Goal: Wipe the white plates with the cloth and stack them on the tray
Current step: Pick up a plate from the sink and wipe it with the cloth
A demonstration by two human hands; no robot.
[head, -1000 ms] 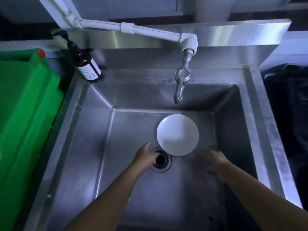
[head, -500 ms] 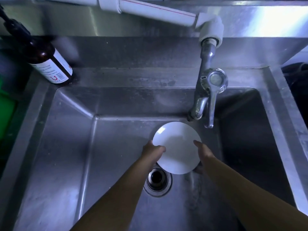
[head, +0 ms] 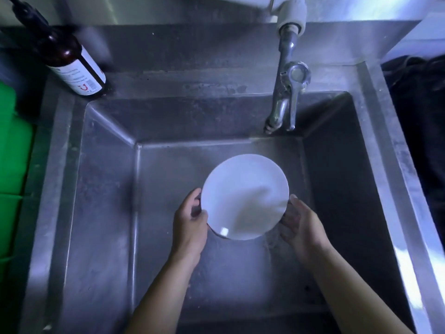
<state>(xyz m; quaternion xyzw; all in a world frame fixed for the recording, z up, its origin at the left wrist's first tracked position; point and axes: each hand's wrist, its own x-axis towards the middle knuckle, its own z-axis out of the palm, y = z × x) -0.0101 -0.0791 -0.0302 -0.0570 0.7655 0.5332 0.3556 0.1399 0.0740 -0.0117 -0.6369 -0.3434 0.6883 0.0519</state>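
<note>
White plate [head: 243, 194] held over the stainless-steel sink [head: 101, 213], left hand [head: 190, 222] gripping its left rim, right hand [head: 301, 225] cupping its right edge.

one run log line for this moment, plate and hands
stage: plate pickup | white plate: held over sink | left hand: grips left rim | right hand: supports right rim | cloth, tray: unseen

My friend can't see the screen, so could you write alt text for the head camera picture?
Two bare hands, the left hand and the right hand, hold a round white plate by its opposite edges over a steel sink. A tap hangs above the plate, and a brown bottle stands at the sink's back left corner.
</note>
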